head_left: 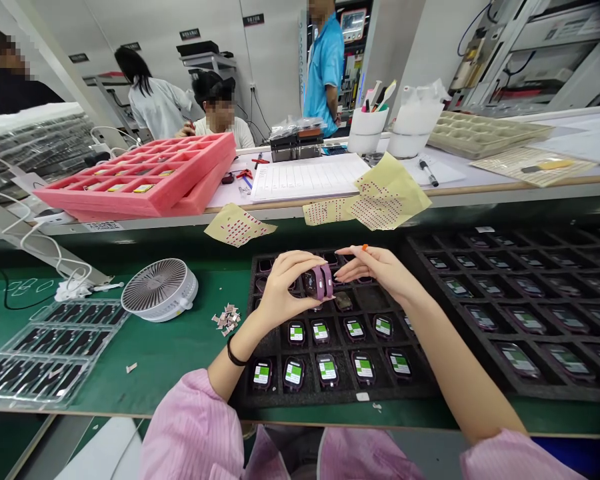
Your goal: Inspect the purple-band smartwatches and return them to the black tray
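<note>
Smartwatch (318, 282) with a purple strap is gripped in the curled left hand (285, 290) above the foam tray (305, 398); the right hand (383, 267) is held open and empty, just beside the watch.

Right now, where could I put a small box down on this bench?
The green mat has room between the fan and the black tray, below the paper scraps. Both trays are crowded with watches.

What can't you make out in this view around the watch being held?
Head view:
Smartwatch screen: angled away, partly hidden by the left hand.
Foam tray cells under the right hand: hidden by that hand.
Green screens on the tray watches: too small to read.
</note>
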A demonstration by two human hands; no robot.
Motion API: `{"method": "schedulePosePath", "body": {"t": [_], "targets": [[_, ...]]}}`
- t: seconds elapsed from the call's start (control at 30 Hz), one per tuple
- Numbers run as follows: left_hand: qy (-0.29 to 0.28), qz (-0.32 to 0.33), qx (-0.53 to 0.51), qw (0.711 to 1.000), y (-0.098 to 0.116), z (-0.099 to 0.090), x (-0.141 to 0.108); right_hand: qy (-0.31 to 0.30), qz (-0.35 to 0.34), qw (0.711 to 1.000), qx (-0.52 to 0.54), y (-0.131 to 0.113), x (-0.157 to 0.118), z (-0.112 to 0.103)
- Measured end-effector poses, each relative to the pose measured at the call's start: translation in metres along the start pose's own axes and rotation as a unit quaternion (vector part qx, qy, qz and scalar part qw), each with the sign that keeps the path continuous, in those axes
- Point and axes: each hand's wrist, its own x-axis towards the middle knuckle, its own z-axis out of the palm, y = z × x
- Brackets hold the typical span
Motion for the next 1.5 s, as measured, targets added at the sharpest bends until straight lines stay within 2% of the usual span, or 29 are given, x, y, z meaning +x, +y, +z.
{"method": "schedulePosePath", "body": {"t": [0.13,0.23,0.37,0.43,0.5,0.57,0.63,0.7,0.77,0.9,1.2,1.5], "targets": [[-0.002,-0.007,0.001,1.0,0.0,0.0,0.0,-0.057,0.062,0.996,-0.041,0.018,0.011,0.001],[-0.008,-0.011,-0.001,1.0,-0.001,0.002,-0.001,-0.074,0.087,0.99,-0.084,0.034,0.018,0.006],[-0.012,-0.013,-0.001,1.0,-0.001,0.003,-0.002,-0.076,0.116,0.961,-0.239,0.052,0.026,0.004],[-0.012,-0.013,-0.002,1.0,0.0,0.004,-0.002,-0.059,0.082,0.941,-0.322,0.053,0.028,0.001],[-0.012,-0.018,-0.004,1.0,0.0,0.003,-0.002,-0.016,-0.001,0.939,-0.344,0.046,0.025,0.0],[-0.014,-0.028,-0.005,0.999,0.0,0.003,-0.002,0.048,-0.111,0.952,-0.283,0.031,0.016,0.003],[-0.02,-0.037,-0.01,0.999,-0.001,0.002,-0.003,0.112,-0.213,0.957,-0.162,0.014,0.001,0.008],[-0.026,-0.043,-0.018,0.999,-0.001,0.003,-0.004,0.157,-0.302,0.938,-0.058,0.001,-0.016,0.015],[-0.026,-0.045,-0.025,0.998,-0.002,0.004,-0.004,0.145,-0.355,0.924,-0.012,-0.007,-0.03,0.021],[-0.012,-0.04,-0.036,0.998,-0.002,0.006,-0.004,0.088,-0.361,0.929,0.001,-0.008,-0.04,0.028],[-0.006,-0.038,-0.039,0.999,-0.002,0.006,-0.004,0.133,-0.329,0.935,-0.011,-0.009,-0.04,0.029],[0.006,-0.037,-0.028,0.999,0.0,0.006,-0.004,0.123,-0.387,0.911,-0.07,-0.004,-0.046,0.032]]}}
